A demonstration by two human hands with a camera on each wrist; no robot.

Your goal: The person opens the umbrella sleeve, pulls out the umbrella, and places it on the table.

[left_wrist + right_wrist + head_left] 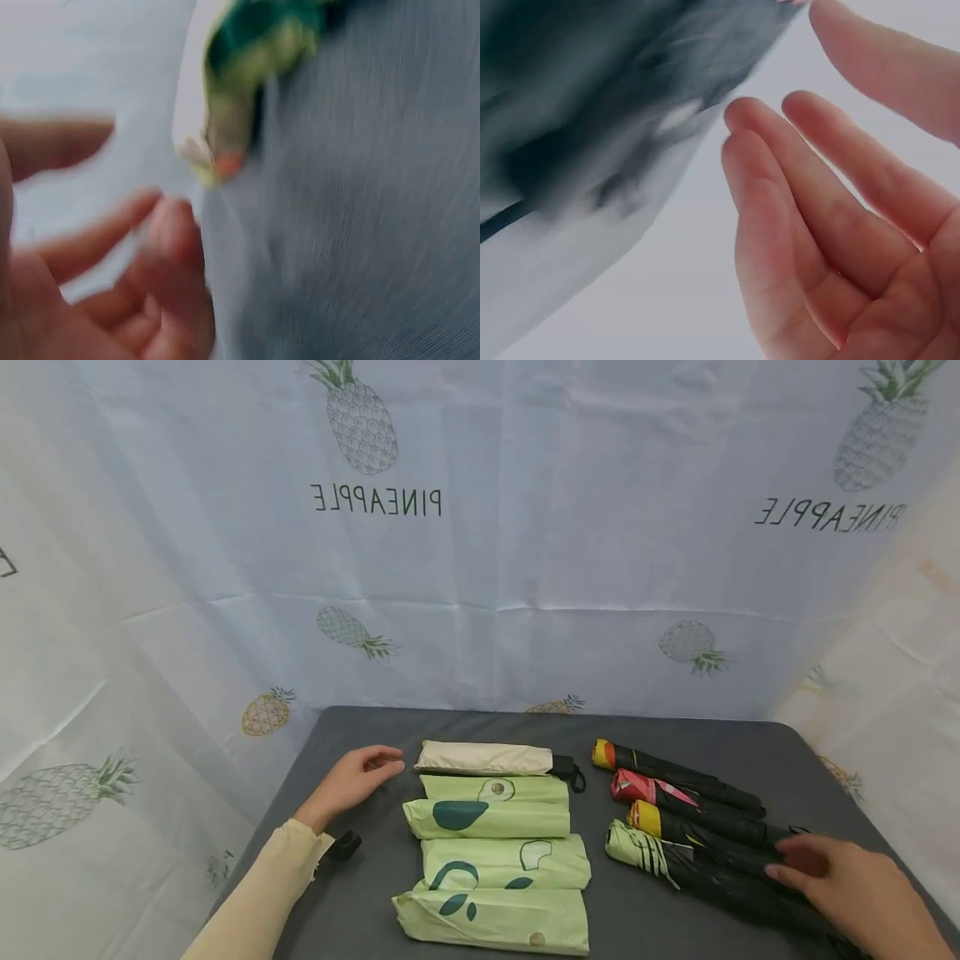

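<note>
My left hand (354, 783) hovers over the left of the grey table (360, 910), fingers loosely bent, holding nothing. Just right of its fingertips lies a cream folding umbrella (483, 758) with a black handle and wrist loop. Below that, several light green avocado-print pieces (495, 918), which look like folded umbrellas or covers, lie in a column. On the right, my right hand (855, 868) is beside the dark ends of several slim black rolled umbrellas (705, 852) with yellow, red and green tips. Its fingers curve loosely around nothing in the right wrist view.
White curtains (525, 552) with pineapple prints hang behind the table and along both sides. A small black device (343, 846) is at my left wrist, by the cream sleeve (258, 893). A grey strip of table separates the green column from the black umbrellas.
</note>
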